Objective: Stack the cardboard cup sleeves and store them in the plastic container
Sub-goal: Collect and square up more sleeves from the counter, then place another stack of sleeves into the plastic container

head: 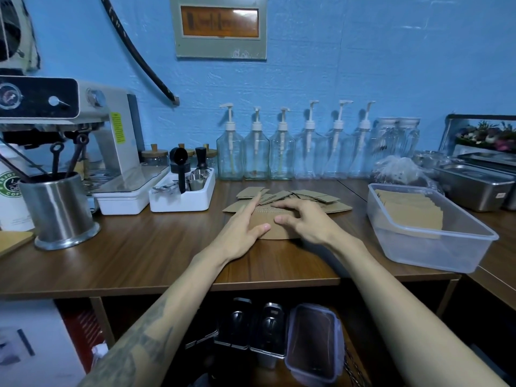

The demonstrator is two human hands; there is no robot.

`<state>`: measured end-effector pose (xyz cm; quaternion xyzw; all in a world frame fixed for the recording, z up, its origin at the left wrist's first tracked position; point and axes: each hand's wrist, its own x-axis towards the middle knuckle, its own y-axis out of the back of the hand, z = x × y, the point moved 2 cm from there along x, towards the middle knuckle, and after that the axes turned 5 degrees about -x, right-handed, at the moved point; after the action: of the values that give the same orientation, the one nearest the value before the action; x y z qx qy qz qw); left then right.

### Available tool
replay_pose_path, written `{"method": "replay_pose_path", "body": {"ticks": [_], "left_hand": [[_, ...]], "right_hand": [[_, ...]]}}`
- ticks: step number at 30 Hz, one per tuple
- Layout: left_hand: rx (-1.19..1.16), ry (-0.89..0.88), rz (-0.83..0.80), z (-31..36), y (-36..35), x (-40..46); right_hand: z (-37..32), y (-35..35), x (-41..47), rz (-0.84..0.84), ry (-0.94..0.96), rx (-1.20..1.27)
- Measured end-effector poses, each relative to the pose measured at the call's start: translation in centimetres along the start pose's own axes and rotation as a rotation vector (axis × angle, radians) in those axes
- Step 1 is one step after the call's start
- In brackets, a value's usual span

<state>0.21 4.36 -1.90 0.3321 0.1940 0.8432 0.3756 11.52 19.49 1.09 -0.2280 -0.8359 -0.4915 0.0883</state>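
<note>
A flat brown cup sleeve [275, 229] lies on the wooden counter in front of me. My left hand [245, 227] lies flat on its left side with straight fingers. My right hand [301, 219] rests on its right side with bent fingertips touching the cardboard. Behind them, several loose sleeves [301, 196] are scattered flat on the counter. To the right stands a clear plastic container [435, 250] with a stack of sleeves [410, 210] inside along its far side.
A white tray of small steel cups [181, 196] and a steel canister [60, 210] stand left, by an espresso machine [83, 121]. Glass pump bottles [282, 152] line the wall. Steel pans [474, 185] sit far right. The counter edge [251, 286] is near.
</note>
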Motion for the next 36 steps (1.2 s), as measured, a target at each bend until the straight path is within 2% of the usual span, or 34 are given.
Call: {"method": "replay_pose_path", "body": {"ticks": [6, 13, 16, 20, 30, 36], "left_hand": [[0.016, -0.035, 0.029, 0.0, 0.0, 0.0], [-0.147, 0.070, 0.031, 0.3, 0.1, -0.4], [-0.248, 0.104, 0.065, 0.5, 0.2, -0.3], [-0.318, 0.104, 0.067, 0.6, -0.3, 0.2], [-0.416, -0.035, -0.018, 9.3, -8.6, 4.6], [-0.465, 0.036, -0.041, 12.2, -14.4, 6.7]], "right_hand": [[0.0, -0.5, -0.7, 0.001, 0.057, -0.136], [-0.4, 0.1, -1.2, 0.041, 0.027, -0.130], [-1.0, 2.0, -1.6, 0.069, 0.001, -0.138], [-1.4, 7.0, -2.8, 0.187, -0.030, -0.137], [3.6, 16.7, -8.7, 0.303, -0.151, -0.237], [7.8, 19.6, -11.9, 0.349, -0.281, -0.355]]}}
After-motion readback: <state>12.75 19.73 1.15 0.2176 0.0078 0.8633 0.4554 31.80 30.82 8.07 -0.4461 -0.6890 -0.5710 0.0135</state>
